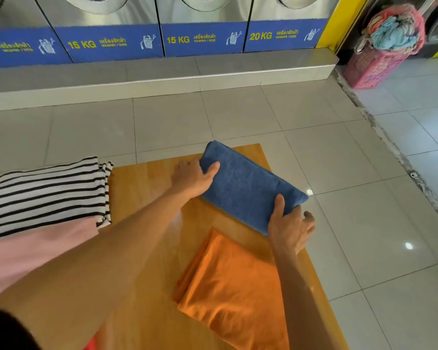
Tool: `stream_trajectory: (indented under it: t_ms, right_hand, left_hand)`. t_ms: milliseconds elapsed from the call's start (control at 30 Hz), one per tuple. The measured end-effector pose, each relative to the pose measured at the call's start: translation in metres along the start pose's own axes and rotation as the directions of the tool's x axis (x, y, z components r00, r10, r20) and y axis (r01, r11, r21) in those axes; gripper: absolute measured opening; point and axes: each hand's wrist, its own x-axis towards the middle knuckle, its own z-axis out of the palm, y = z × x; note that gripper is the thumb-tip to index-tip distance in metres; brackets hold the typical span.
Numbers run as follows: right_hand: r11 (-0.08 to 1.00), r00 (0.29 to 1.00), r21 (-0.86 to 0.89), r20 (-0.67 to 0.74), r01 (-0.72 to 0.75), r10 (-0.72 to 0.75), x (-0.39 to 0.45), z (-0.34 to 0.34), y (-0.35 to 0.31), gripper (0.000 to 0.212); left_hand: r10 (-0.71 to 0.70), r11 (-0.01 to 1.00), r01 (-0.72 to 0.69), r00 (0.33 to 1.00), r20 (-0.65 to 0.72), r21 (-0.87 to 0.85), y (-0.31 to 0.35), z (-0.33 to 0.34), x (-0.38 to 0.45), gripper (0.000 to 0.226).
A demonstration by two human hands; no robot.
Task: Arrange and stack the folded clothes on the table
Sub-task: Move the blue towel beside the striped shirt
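Observation:
A folded blue towel lies at an angle on the far right part of the wooden table. My left hand grips its far left end, thumb on top. My right hand holds its near right end, thumb on the cloth and fingers past the table's edge. A folded orange cloth lies flat on the table just in front of the towel. On the left side sit a black-and-white striped garment and a pink garment below it.
Grey tiled floor surrounds the table. A row of steel washing machines with blue labels stands on a raised step at the back. A pink laundry basket heaped with clothes is on the floor at the far right.

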Motion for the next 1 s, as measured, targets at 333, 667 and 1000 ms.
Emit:
stream_trajectory:
  t_ms: [333, 667, 1000]
  right_hand:
    - [0.972, 0.977, 0.127, 0.047, 0.199, -0.206, -0.010, 0.017, -0.042, 0.041]
    - [0.869, 0.836, 0.311, 0.280, 0.386, -0.472, -0.032, 0.070, -0.148, 0.032]
    - [0.876, 0.836, 0.077, 0.271, 0.476, -0.478, -0.051, 0.107, -0.134, 0.044]
  left_hand:
    - [-0.160, 0.864, 0.116, 0.986, -0.048, -0.489, -0.080, -0.013, -0.044, 0.043]
    - [-0.325, 0.919, 0.209, 0.881, -0.343, -0.336, -0.131, -0.102, -0.035, 0.062]
    - [-0.381, 0.924, 0.365, 0.868, -0.317, -0.111, -0.163, -0.086, -0.030, 0.065]
